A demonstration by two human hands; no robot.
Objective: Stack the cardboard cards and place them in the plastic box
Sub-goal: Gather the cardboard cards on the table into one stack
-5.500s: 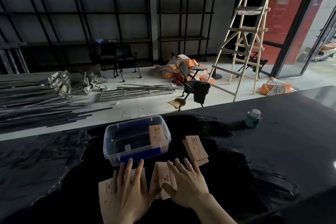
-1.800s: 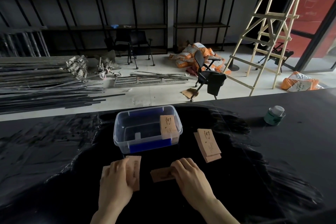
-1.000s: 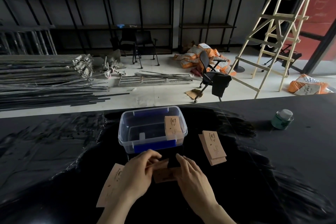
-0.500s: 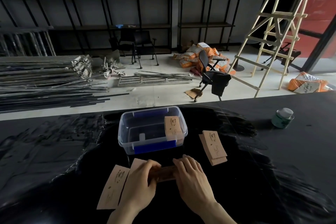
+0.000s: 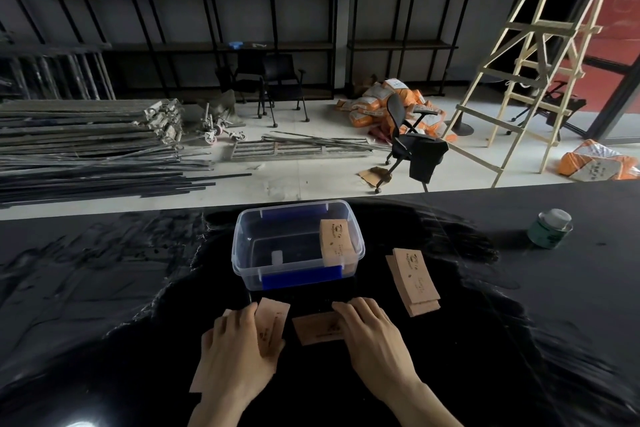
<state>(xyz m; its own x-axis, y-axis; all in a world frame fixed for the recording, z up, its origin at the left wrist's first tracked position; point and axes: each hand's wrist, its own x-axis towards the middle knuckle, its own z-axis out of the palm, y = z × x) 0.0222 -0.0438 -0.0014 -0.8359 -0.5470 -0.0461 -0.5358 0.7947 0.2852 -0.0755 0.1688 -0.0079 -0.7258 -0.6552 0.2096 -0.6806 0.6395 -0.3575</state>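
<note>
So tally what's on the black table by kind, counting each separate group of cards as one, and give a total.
Clear plastic box: 1
Card groups: 4 (in the box, right of the box, under the left hand, under the right hand)
Green tin: 1
Total: 6

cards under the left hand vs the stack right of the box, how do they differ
The cards under the left hand lie fanned and uneven, while the stack right of the box is nearly squared up. The left hand presses flat on its cards; nothing touches the stack. The hand's cards sit in front of the plastic box, the stack beside it. Both are brown printed cardboard lying flat on the black table.
</note>
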